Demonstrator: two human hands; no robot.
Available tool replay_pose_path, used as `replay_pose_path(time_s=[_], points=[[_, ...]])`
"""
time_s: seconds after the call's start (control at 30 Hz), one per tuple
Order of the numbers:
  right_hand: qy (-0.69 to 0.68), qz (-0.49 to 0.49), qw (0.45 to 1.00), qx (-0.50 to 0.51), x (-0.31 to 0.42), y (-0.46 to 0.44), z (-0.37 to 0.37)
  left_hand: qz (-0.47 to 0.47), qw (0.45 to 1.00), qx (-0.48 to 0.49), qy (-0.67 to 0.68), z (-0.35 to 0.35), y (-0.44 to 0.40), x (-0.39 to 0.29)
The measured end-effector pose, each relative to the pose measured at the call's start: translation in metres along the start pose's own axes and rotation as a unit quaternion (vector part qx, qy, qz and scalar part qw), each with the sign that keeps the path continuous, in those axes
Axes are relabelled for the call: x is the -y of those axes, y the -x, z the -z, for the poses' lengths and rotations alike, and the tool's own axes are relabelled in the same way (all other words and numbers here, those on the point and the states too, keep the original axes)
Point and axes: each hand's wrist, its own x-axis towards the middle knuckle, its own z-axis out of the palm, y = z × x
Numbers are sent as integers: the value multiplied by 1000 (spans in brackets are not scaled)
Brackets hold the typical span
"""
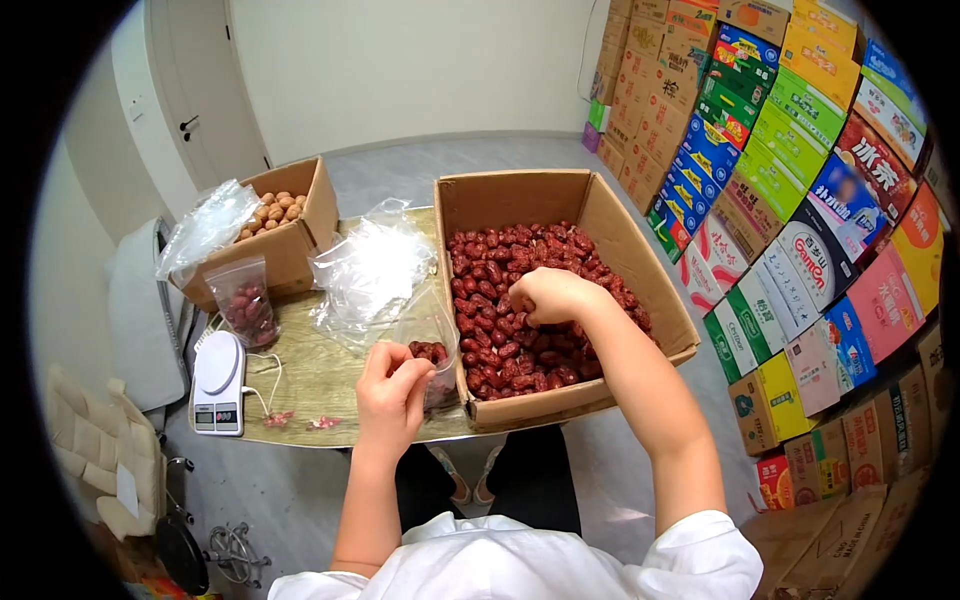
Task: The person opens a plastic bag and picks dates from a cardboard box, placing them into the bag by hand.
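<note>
A large cardboard box (637, 363) full of red dates (500, 350) stands on the table. My right hand (550, 297) reaches down into the dates, its fingers curled in; whether they grip any is hidden. Just left of the box, my left hand (393, 390) pinches the edge of a clear plastic bag (440, 387) with some dates in it. Loose clear bags (370, 270) lie behind my left hand. Further left, another clear bag of dates (249, 308) stands upright.
Walnuts (272, 214) and clear bags fill a smaller carton (318, 205) at the table's back left. A white scale (219, 380) with a cable sits at the left edge. Stacked cartons (790, 230) line the right wall; an office chair (100, 440) stands left.
</note>
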Motion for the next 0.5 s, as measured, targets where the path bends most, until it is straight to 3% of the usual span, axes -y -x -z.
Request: replay_pose_path(time_s=[0.13, 0.5], points=[[10, -16, 999, 45, 1, -4, -8, 4, 1000, 6, 6, -1, 1, -1], [202, -83, 948, 230, 26, -9, -27, 8, 1000, 10, 10, -3, 3, -1]])
